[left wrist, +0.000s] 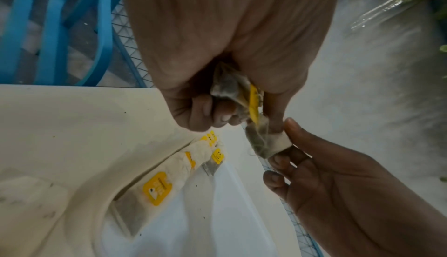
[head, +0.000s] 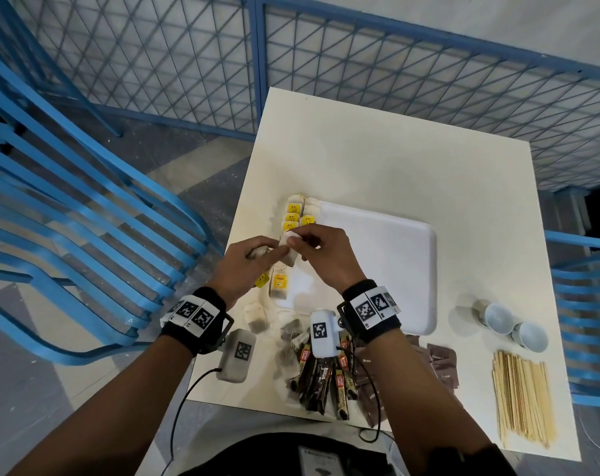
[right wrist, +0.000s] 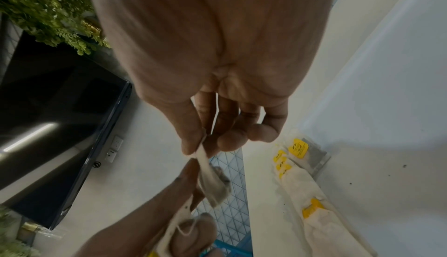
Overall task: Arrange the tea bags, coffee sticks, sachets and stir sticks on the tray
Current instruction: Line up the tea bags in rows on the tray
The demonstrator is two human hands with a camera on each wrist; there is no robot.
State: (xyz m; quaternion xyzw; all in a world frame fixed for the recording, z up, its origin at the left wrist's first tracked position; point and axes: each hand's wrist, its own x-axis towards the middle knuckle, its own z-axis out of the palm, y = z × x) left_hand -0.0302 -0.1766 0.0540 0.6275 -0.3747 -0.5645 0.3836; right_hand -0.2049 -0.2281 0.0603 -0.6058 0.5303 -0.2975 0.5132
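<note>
Both hands raised together over the near left corner of the tray (head: 412,255), sharing one tea bag (head: 289,250). Right hand (head: 326,259) pinching the bag's top edge between thumb and forefinger, other fingers loosely curled. Left hand (head: 254,259) curled round a small bunch of further tea bags (left wrist: 232,89), thumb and fingers pinching, one yellow tag poking out of the fist. Pinched bag hanging from the right hand's grip, long axis running down and toward the left hand, lower end apparently touching that fist; by the look of it, being drawn free of the bunch.

Row of placed tea bags (head: 297,214) lying along the tray's left edge, yellow tags up, just beyond both hands; one more tagged bag (head: 278,285) nearer, below the hands. Row's line runs away from the body, so the held bag probably wants turning to lie the same way, likely in the gap under the hands. Right hand nearer the tray and already holding the bag, so best placed to lay it.

Coffee sticks (head: 321,383), brown sachets (head: 442,367) and stir sticks (head: 521,400) lying on the counter (head: 377,166), near edge, not yet on the tray.
</note>
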